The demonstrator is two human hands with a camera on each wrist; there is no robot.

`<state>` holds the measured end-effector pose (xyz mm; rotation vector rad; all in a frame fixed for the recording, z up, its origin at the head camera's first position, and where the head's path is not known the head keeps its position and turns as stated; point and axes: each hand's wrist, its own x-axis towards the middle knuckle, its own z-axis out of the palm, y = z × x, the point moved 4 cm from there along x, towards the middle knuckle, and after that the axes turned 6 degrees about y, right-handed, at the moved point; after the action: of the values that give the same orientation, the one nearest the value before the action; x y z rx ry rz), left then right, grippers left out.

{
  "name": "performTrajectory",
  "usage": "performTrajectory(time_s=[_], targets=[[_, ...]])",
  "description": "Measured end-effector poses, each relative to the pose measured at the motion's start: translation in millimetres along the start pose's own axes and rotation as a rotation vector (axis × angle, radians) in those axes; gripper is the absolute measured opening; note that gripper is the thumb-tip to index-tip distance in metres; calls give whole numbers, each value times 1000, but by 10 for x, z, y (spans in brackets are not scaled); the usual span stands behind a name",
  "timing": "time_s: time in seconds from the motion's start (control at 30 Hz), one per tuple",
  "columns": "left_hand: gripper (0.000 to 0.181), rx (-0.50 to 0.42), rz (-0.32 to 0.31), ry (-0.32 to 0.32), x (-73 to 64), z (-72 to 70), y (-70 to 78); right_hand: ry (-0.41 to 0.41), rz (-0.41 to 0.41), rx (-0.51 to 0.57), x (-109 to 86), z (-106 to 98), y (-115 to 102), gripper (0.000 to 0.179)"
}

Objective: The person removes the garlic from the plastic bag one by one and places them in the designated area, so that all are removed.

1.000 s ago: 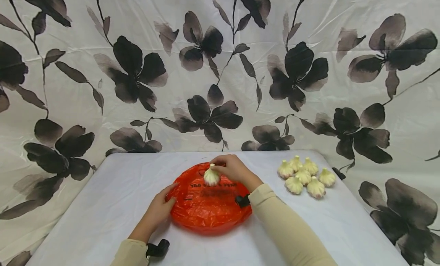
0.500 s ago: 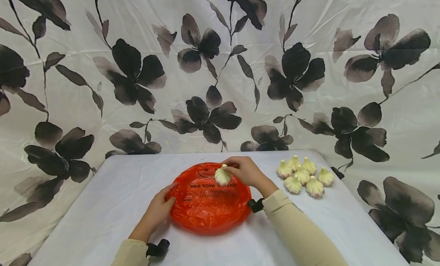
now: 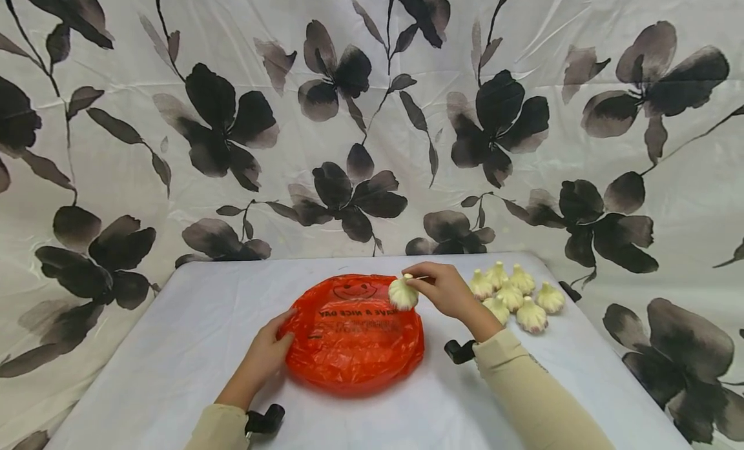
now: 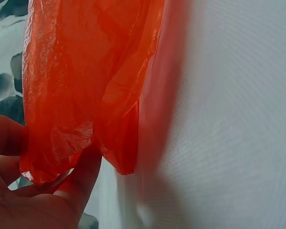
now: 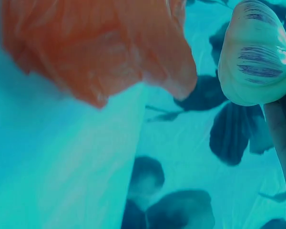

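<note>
A red plastic bag (image 3: 354, 353) with a printed smiley and lettering spreads out round and puffed at the middle of the table. My left hand (image 3: 264, 350) grips its left edge; in the left wrist view the thumb and fingers (image 4: 83, 176) lie on either side of the crumpled plastic. Over the bag's far right edge, my right hand (image 3: 444, 288) pinches a garlic bulb (image 3: 403, 294) by its stem, bulb hanging down. The right wrist view shows this garlic bulb (image 5: 255, 59) large, with purple streaks, beside the bag (image 5: 95, 47).
Several more garlic bulbs (image 3: 511, 296) stand grouped at the back right of the white table (image 3: 209, 308), partly behind my right hand. A floral cloth (image 3: 430, 133) hangs behind the table's far edge.
My right hand has carried the garlic bulb rightward from above the bag's middle to its right edge, uncovering the smiley print. The left hand has stayed at the bag's edge.
</note>
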<state>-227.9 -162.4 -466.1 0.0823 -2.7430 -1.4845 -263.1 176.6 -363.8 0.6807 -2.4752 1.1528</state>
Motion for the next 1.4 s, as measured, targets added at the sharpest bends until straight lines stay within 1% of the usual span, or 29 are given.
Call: performTrajectory(time_s=[0.13, 0.27, 0.37, 0.5, 0.7, 0.97, 1.27, 1.4], targets=[[54, -2, -2, 1, -4, -9, -13, 29, 3, -14, -62, -120, 42, 22], [53, -1, 9, 5, -8, -17, -21, 45, 31, -34, -138, -241, 123, 22], [53, 0, 19, 10, -5, -17, -27, 58, 55, -30, -203, -338, 186, 22], [53, -6, 14, 11, 3, -18, -37, 72, 66, -26, -284, -458, 243, 23], [52, -6, 19, 14, 6, -26, -20, 106, 64, -95, -392, -611, 334, 23], [52, -14, 14, 10, 2, -29, 0, 117, 114, -150, -560, -785, 478, 24], [53, -5, 12, 12, 29, -17, -29, 136, 125, -212, -746, -920, 635, 23], [53, -7, 4, 9, 16, -21, -27, 139, 141, -233, -838, -956, 707, 23]])
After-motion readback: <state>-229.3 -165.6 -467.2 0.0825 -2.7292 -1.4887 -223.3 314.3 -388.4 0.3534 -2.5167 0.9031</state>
